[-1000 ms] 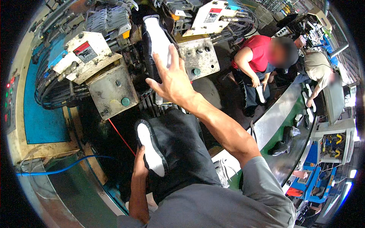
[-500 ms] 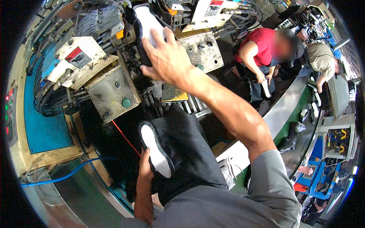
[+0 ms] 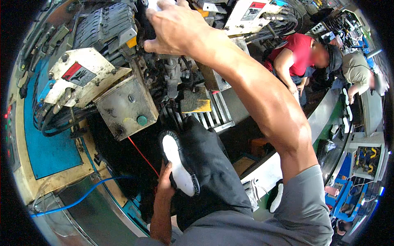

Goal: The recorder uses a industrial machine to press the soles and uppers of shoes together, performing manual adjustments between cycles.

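My left hand point(image 3: 165, 178) holds a shoe upper point(image 3: 176, 164) by its side, near my thigh. Its white, sole-shaped bottom faces up, ringed by a gathered black edge. My right arm stretches forward across the view to the machine point(image 3: 172, 74). There my right hand point(image 3: 176, 28) grips a second shoe upper point(image 3: 152, 5), fingers over its white bottom and thumb out to the left. Most of that shoe is hidden by the hand or cut off by the upper edge.
Left of the machine's centre stands a metal box point(image 3: 125, 106) with a green button. A blue hose point(image 3: 88, 189) crosses the lower left. At right, a person in red point(image 3: 293, 55) and one in beige point(image 3: 356, 69) work by a curved conveyor point(image 3: 322, 141) carrying shoe parts.
My right hand has moved farther forward with the second shoe, toward the upper edge. The view has shifted a little. My left hand keeps its hold on the other shoe.
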A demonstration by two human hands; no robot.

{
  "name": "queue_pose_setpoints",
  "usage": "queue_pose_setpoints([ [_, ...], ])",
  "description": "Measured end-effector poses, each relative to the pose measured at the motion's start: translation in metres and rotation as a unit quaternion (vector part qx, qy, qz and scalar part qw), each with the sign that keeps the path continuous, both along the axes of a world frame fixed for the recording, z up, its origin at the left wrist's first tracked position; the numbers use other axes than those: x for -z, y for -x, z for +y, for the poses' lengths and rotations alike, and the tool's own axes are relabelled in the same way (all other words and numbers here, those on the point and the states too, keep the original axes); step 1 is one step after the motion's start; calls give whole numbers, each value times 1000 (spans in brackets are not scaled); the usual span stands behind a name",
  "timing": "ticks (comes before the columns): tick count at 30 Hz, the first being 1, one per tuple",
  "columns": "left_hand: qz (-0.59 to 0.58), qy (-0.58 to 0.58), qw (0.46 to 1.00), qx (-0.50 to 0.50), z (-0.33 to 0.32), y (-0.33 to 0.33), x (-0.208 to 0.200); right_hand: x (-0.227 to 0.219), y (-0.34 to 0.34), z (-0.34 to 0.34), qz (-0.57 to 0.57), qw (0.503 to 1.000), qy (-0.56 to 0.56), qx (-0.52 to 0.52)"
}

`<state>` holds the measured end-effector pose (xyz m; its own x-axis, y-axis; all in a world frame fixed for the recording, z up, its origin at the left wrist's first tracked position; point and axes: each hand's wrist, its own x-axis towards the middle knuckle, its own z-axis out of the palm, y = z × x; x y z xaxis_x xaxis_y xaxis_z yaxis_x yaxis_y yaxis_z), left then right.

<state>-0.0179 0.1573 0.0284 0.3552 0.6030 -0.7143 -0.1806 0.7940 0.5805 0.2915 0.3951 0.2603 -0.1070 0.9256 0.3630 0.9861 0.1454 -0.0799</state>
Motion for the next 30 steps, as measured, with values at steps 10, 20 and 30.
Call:
queue_pose_setpoints([
  [10, -6, -128, 989, 77, 16, 3, 10, 70, 9, -56, 115, 991, 43, -53],
  [20, -67, -201, 977, -10, -6, -6, -46, 163, 111, -338, 823, 421, 380, 27],
  [30, -150, -296, 943, -7, -111, 13, -64, 191, 174, -398, 775, 603, 186, 41],
])
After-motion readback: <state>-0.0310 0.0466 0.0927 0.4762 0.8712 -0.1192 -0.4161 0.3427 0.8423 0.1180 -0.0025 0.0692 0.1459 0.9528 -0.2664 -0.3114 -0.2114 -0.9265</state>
